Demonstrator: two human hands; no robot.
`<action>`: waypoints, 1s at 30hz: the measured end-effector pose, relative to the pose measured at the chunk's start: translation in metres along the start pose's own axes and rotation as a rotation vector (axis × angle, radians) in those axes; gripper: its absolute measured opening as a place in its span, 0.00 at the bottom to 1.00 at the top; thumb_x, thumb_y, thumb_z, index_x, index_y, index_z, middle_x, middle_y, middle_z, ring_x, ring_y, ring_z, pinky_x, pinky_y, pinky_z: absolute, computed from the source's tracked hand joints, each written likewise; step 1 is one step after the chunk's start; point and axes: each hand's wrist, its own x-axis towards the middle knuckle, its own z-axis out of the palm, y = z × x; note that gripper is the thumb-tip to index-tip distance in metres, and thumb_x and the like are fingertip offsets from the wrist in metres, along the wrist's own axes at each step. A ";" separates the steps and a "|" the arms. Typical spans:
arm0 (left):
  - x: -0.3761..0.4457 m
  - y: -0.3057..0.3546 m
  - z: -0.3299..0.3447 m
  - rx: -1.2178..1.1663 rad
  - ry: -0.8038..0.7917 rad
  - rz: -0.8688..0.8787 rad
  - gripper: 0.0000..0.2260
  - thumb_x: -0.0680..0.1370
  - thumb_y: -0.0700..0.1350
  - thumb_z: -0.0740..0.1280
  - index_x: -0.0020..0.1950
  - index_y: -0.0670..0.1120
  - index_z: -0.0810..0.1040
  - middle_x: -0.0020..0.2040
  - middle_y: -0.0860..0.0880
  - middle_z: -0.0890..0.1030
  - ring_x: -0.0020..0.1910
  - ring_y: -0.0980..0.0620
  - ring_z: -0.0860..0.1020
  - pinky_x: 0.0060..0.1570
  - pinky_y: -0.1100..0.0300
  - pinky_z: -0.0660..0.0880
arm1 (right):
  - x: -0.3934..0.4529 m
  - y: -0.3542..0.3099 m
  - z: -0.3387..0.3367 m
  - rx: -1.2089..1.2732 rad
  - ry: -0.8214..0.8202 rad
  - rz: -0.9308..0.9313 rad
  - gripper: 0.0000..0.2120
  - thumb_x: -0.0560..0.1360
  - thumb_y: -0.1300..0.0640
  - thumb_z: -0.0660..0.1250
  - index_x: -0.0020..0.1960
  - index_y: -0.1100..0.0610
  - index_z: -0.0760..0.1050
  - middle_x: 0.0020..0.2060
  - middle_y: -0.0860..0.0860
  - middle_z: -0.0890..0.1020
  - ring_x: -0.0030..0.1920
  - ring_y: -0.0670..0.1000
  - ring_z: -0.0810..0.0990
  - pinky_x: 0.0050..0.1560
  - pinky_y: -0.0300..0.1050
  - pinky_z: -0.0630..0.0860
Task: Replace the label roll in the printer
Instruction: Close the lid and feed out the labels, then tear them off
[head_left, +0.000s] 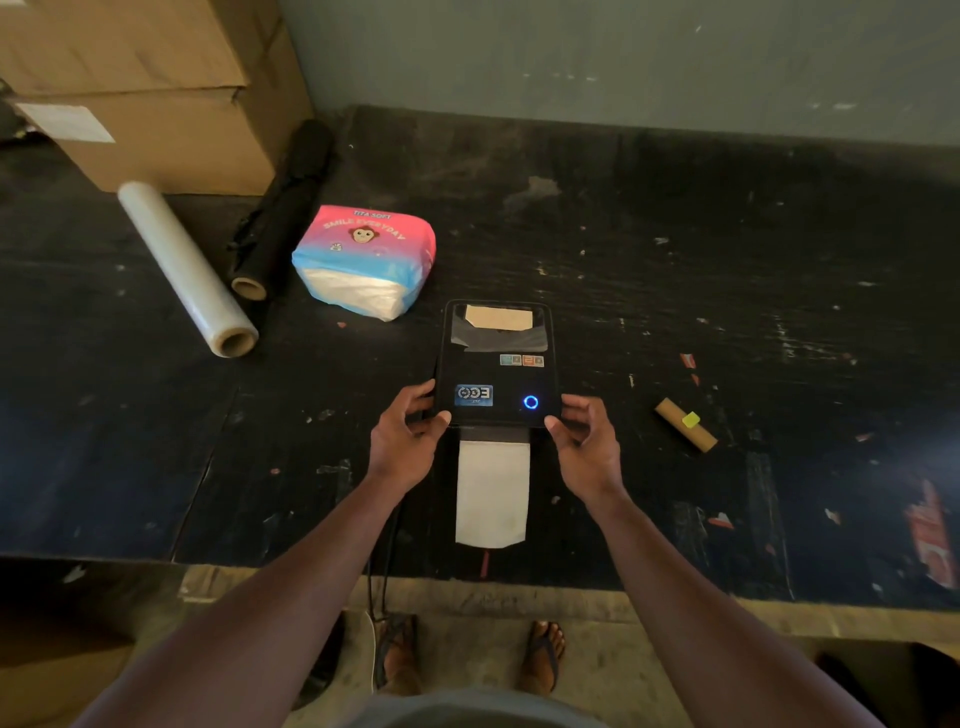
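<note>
A black label printer sits in the middle of the dark table, its lid down and a blue ring light lit at its near right. A white strip of label paper hangs out of its front slot toward me. My left hand grips the printer's near left corner, thumb on top. My right hand holds the near right corner, fingers curled at the side. An empty brown cardboard core with a yellow tag lies to the right of the printer.
A pink and blue tissue pack lies left of the printer. Beyond it are a clear stretch-film roll and a black roll. Cardboard boxes are stacked at the back left. The table edge is near my feet.
</note>
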 end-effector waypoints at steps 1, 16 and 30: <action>0.000 0.000 0.000 -0.002 0.003 0.000 0.24 0.79 0.48 0.74 0.72 0.61 0.72 0.63 0.60 0.81 0.41 0.82 0.74 0.32 0.77 0.69 | 0.000 0.000 0.000 0.000 0.001 0.000 0.21 0.80 0.58 0.72 0.70 0.51 0.72 0.60 0.45 0.78 0.57 0.43 0.79 0.47 0.33 0.74; 0.002 -0.001 -0.001 0.028 0.008 0.006 0.24 0.79 0.48 0.74 0.73 0.60 0.72 0.65 0.56 0.82 0.40 0.78 0.76 0.33 0.76 0.69 | -0.001 -0.001 0.000 -0.013 0.006 -0.005 0.21 0.80 0.58 0.71 0.70 0.50 0.71 0.59 0.44 0.77 0.57 0.44 0.79 0.52 0.42 0.80; 0.003 -0.002 -0.001 0.020 -0.004 0.002 0.24 0.79 0.48 0.74 0.72 0.61 0.72 0.65 0.56 0.82 0.40 0.80 0.76 0.30 0.79 0.71 | 0.000 -0.001 -0.001 -0.020 0.005 -0.002 0.21 0.80 0.58 0.71 0.71 0.51 0.71 0.65 0.51 0.80 0.62 0.49 0.81 0.59 0.54 0.83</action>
